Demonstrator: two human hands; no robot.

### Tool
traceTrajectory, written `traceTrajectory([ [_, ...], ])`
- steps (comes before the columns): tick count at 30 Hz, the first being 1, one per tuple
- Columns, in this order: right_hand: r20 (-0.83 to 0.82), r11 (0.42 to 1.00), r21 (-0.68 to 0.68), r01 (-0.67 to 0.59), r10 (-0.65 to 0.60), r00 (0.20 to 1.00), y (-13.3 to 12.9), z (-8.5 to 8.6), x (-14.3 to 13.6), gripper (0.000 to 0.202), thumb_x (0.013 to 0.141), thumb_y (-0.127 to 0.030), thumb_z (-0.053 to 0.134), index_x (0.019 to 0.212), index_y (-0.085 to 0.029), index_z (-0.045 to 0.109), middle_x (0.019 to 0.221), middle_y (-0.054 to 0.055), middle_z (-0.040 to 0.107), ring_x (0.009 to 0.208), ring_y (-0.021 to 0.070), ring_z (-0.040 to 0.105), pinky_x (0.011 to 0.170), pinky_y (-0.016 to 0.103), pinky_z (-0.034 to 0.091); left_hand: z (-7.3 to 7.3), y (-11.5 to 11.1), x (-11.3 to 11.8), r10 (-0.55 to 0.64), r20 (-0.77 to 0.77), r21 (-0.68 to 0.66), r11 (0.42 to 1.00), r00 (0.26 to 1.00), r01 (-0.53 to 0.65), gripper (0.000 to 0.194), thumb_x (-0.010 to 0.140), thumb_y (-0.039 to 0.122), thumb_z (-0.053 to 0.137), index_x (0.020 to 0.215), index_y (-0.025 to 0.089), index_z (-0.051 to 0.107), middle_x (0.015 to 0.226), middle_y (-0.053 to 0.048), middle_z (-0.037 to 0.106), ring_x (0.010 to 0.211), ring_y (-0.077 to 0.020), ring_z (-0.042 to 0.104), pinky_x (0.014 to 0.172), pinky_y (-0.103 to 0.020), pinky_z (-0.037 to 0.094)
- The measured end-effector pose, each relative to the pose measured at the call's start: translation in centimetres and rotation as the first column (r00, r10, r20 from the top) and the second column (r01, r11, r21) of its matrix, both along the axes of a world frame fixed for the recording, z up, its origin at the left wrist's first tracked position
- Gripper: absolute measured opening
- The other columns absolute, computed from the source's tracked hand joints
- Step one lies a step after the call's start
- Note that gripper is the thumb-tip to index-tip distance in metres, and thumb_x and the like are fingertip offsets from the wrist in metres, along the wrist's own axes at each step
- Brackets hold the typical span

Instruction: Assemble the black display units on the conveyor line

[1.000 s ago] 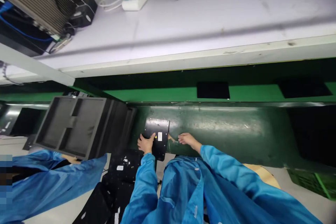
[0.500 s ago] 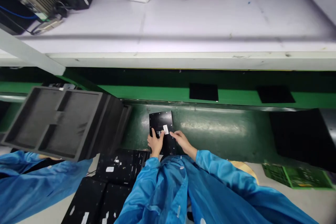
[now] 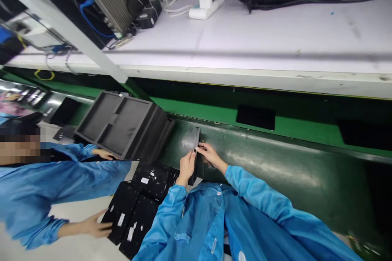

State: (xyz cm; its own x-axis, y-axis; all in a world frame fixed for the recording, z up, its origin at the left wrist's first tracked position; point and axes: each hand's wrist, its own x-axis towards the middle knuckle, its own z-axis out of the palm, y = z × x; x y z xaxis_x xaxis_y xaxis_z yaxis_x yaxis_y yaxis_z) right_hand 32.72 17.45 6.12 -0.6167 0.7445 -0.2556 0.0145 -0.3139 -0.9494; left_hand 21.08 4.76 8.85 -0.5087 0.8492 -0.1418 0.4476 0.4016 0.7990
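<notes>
A flat black panel (image 3: 197,134) stands tilted up on its edge on the green bench, its narrow side toward me. My left hand (image 3: 186,165) is closed on the near left side, the thumb near the top edge. From the right, my right hand (image 3: 210,155) grips the same edge with thumb and fingers. Part of the panel's broad face is hidden behind my hands. Left of my left sleeve lie several similar black panels (image 3: 134,197) with small white labels.
Stacked dark grey trays (image 3: 105,110) stand left on the green bench (image 3: 260,163). A co-worker's hand (image 3: 94,226) reaches to the black panels. A white shelf (image 3: 245,49) with a power strip (image 3: 202,12) and cables runs above. A dark mat (image 3: 255,117) lies behind.
The black panel has gone from lying flat to standing on its edge in my hands. My view has swung left, and a co-worker's hand now appears at the other panels.
</notes>
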Motion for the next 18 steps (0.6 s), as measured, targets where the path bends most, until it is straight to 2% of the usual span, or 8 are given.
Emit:
traceTrajectory([
  [2, 0.139, 0.976, 0.218, -0.020, -0.011, 0.990, 0.1, -0.4, -2.4, 0.057, 0.074, -0.072, 0.083, 0.100, -0.023, 0.070, 0.114, 0.007, 0.071, 0.110, 0.0252, 0.066, 0.101, 0.039, 0.052, 0.5, -0.4, -1.4, 0.022, -0.053, 0.002, 1.000, 0.998, -0.021, 0.051, 0.110, 0.048, 0.039, 0.122, 0.019, 0.080, 0.115, -0.014, 0.083, 0.110, -0.0306, 0.077, 0.101, -0.039, 0.056],
  [4, 0.259, 0.920, 0.385, -0.076, -0.029, 0.965, -0.1, -0.7, -4.4, 0.056, 0.079, -0.075, 0.079, 0.094, -0.024, 0.064, 0.109, 0.006, 0.069, 0.107, 0.0251, 0.064, 0.102, 0.040, 0.049, 0.5, -0.9, -2.3, 0.072, -0.076, 0.010, 0.997, 0.994, -0.072, 0.050, 0.111, 0.044, 0.037, 0.114, 0.018, 0.079, 0.108, -0.013, 0.083, 0.101, -0.0276, 0.076, 0.093, -0.035, 0.055],
  [7, 0.355, 0.853, 0.498, -0.154, -0.038, 0.934, -0.5, -1.2, -6.7, 0.059, 0.080, -0.079, 0.075, 0.086, -0.025, 0.055, 0.098, 0.006, 0.065, 0.098, 0.0258, 0.061, 0.094, 0.039, 0.047, 0.0, -1.2, -3.1, 0.219, -0.109, -0.043, 0.974, 0.970, -0.225, 0.045, 0.110, 0.037, 0.038, 0.101, 0.017, 0.077, 0.100, -0.013, 0.081, 0.092, -0.0247, 0.073, 0.085, -0.032, 0.052],
  [10, 0.401, 0.833, 0.534, -0.146, -0.098, 0.911, -1.0, -2.0, -8.9, 0.063, 0.074, -0.081, 0.076, 0.078, -0.028, 0.044, 0.086, 0.003, 0.057, 0.088, 0.0250, 0.054, 0.082, 0.037, 0.044, -0.9, -1.3, -4.4, 0.329, -0.060, -0.130, 0.934, 0.943, -0.334, 0.037, 0.107, 0.033, 0.047, 0.092, 0.018, 0.077, 0.094, -0.010, 0.080, 0.088, -0.0233, 0.071, 0.081, -0.030, 0.049],
  [13, 0.439, 0.844, 0.523, -0.115, -0.152, 0.885, -1.6, -2.9, -10.3, 0.062, 0.068, -0.076, 0.078, 0.077, -0.029, 0.037, 0.079, -0.001, 0.049, 0.081, 0.0229, 0.048, 0.076, 0.035, 0.039, -2.3, -1.5, -6.0, 0.399, -0.007, -0.214, 0.895, 0.917, -0.391, 0.033, 0.104, 0.033, 0.055, 0.088, 0.019, 0.080, 0.094, -0.010, 0.081, 0.090, -0.0240, 0.073, 0.081, -0.030, 0.049],
  [15, 0.438, 0.872, 0.470, -0.134, -0.098, 0.894, -1.8, -3.4, -10.2, 0.059, 0.068, -0.070, 0.078, 0.079, -0.029, 0.037, 0.075, -0.004, 0.046, 0.075, 0.0206, 0.045, 0.073, 0.034, 0.037, -3.5, -1.9, -6.9, 0.471, -0.062, -0.287, 0.836, 0.880, -0.467, 0.032, 0.104, 0.030, 0.055, 0.093, 0.018, 0.083, 0.100, -0.013, 0.083, 0.098, -0.0265, 0.075, 0.084, -0.031, 0.050],
  [18, 0.316, 0.882, 0.427, -0.199, 0.061, 0.947, -1.9, -3.7, -8.5, 0.054, 0.068, -0.064, 0.078, 0.082, -0.028, 0.041, 0.074, -0.006, 0.046, 0.072, 0.0181, 0.045, 0.072, 0.032, 0.037, -5.2, -2.8, -7.8, 0.542, -0.133, -0.351, 0.757, 0.830, -0.551, 0.033, 0.105, 0.027, 0.054, 0.101, 0.019, 0.085, 0.110, -0.016, 0.084, 0.106, -0.0283, 0.077, 0.089, -0.031, 0.053],
])
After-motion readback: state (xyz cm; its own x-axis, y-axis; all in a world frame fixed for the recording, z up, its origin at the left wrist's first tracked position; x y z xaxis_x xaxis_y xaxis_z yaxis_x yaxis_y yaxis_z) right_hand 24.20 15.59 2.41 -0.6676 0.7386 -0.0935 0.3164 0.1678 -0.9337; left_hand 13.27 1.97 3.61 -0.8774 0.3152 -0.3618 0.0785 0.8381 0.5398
